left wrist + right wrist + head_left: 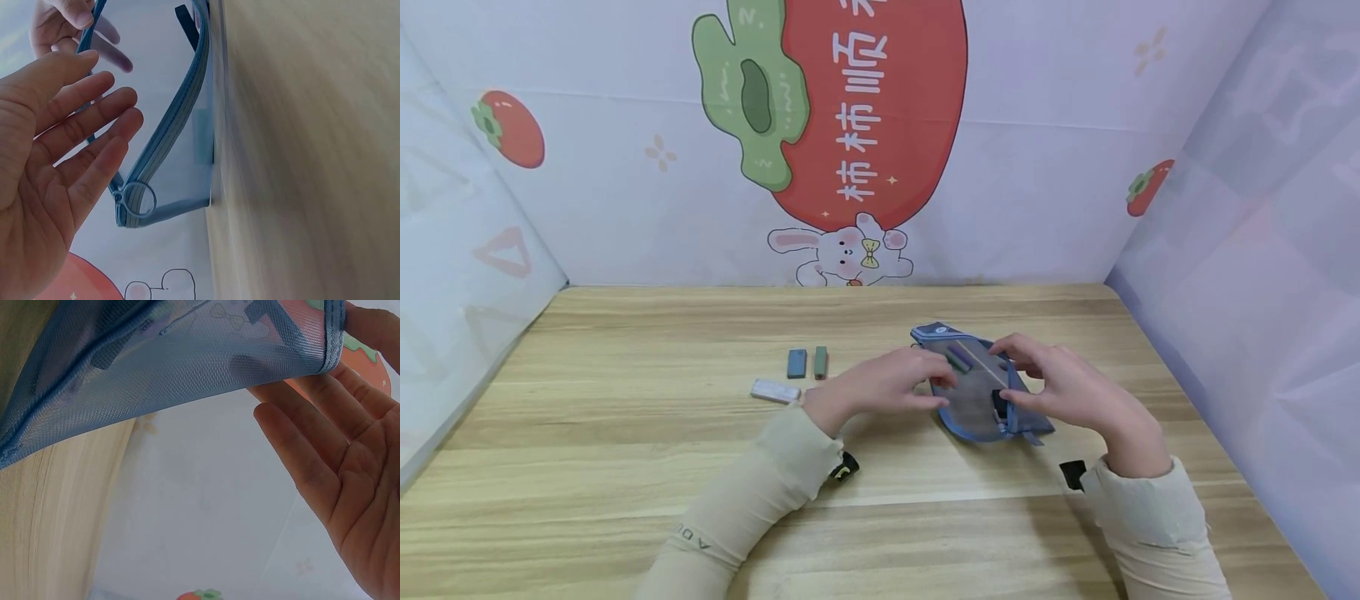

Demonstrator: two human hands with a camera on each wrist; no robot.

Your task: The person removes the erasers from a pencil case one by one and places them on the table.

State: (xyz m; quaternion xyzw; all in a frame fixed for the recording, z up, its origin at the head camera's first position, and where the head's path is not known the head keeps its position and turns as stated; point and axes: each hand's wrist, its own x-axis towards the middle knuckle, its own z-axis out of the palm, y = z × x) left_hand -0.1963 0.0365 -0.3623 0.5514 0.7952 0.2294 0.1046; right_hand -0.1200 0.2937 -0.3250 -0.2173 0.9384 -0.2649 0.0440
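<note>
From the head cam I had both hands up at the pouch (972,414), R of ctr on the table (625,500). It was blue see-thru mesh w/ blue trim, propped on the wood. L hand (887,383) was just beside its L side, fingers loosely out, thumb clear of them, nothing held; couldn't tell if any fingertip touched mesh. R hand (1067,392) was at the R edge, thumb & fingers apart, edge between them. On R wrist cam I saw those fingers fairly straight, some tips behind the mesh, thumb by the trim; couldn't tell how firm any contact was. Hands were apart from e/o, pouch between.

L wrist cam gave me the zip (174,115), w/ a ring (155,201) at its lower end; blue edges spread apart from that corner.

Thru the mesh I made out a purple block (960,356) & a greenish one right next to it, plus a dark thing (998,404) nr the R thumb, type unclear.

L of the hands: blue block (797,363), green block (821,362) near it, white block (774,391) lying closer to me. Another pc was mostly hidden by the L wrist. Wall (1037,208) behind had a big red fruit print (917,108) & a rabbit (842,250) below. Sleeves (745,492) were beige.
</note>
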